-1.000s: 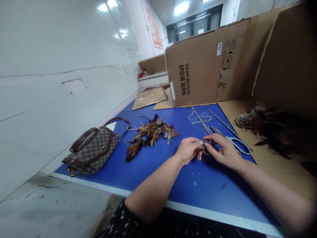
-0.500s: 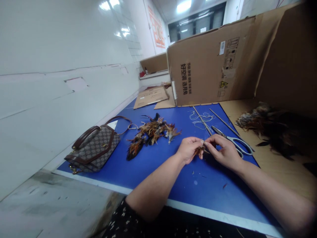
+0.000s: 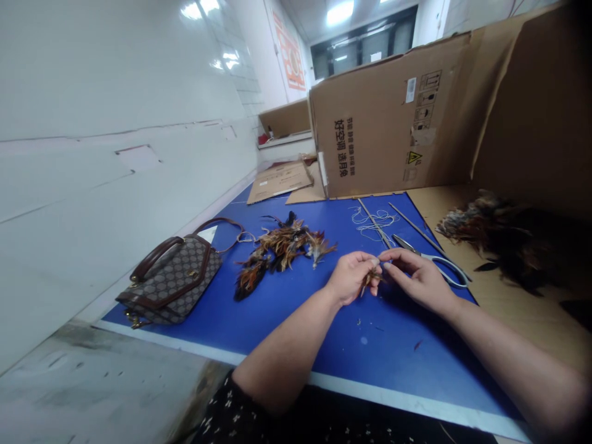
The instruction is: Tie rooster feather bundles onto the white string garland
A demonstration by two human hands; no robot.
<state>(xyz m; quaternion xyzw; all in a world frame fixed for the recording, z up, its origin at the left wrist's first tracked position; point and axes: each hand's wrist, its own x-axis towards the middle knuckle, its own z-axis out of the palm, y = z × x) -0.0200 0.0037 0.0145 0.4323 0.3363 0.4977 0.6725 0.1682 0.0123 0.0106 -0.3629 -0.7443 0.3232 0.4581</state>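
My left hand (image 3: 350,277) and my right hand (image 3: 416,279) meet just above the blue table top (image 3: 324,320). Both pinch a small bunch of brown feathers (image 3: 371,279) between their fingertips. The feathers hang down from the left fingers. A pile of brown, orange and black feathers (image 3: 277,251) lies to the left of my hands. Scissors (image 3: 435,262) with grey handles lie just behind my right hand. Loose pale thread (image 3: 374,223) and two thin sticks (image 3: 419,230) lie further back.
A patterned brown handbag (image 3: 170,279) sits at the table's left edge by the white wall. A big cardboard box (image 3: 393,117) stands at the back. On cardboard to the right lies a large heap of dark feathers (image 3: 504,237). Flat cardboard pieces (image 3: 282,180) lie far back.
My hands stay together on the small feather bunch, the fingers shifting slightly. The view has wobbled a little; nothing else on the table has moved.
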